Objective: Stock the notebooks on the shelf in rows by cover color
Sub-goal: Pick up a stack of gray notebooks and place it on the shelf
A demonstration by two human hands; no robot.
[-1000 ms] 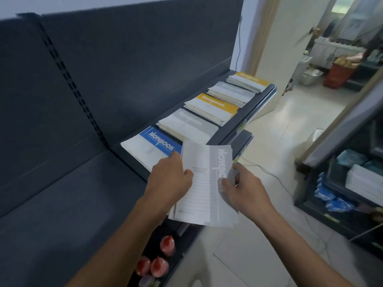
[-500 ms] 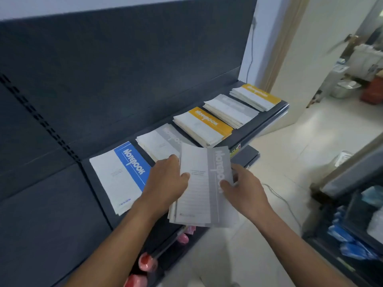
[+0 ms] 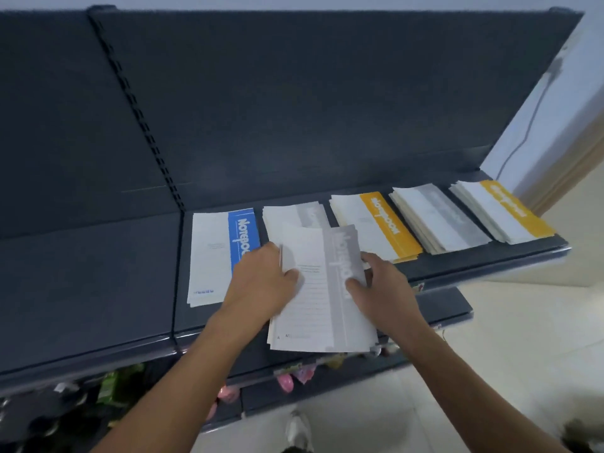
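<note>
A dark metal shelf (image 3: 209,322) backed by a slotted grey panel (image 3: 294,109) runs along a shop wall, with pale floor (image 3: 523,322) to the right. At the shelf's near edge, a person's left hand (image 3: 261,282) and right hand (image 3: 382,289) each grip one side of a bundle of grey notebooks (image 3: 313,308), thumbs pressed on the top cover. The bundle sits slightly askew, its near end jutting past the front lip, not yet laid down.

Just behind it lies a grey stack (image 3: 294,214), its near part hidden by the bundle. To the left, a blue stack (image 3: 212,256) lies flat, the left hand covering its near right corner in this view. To the right come a yellow stack (image 3: 376,223), a second grey stack (image 3: 438,217) and, at the far right end, a second yellow stack (image 3: 503,210).

Five piles are down, so the stocking looks well under way. Grey and yellow alternate along the row rather than sitting together, and whether that counts as finished sorting cannot be told from here. The bundle in hand appears bound for the grey stack directly behind it; setting it square on that pile looks like the step at hand.

Below, a lower shelf (image 3: 441,308) carries pink packaged goods (image 3: 284,382), too blurred to identify.
</note>
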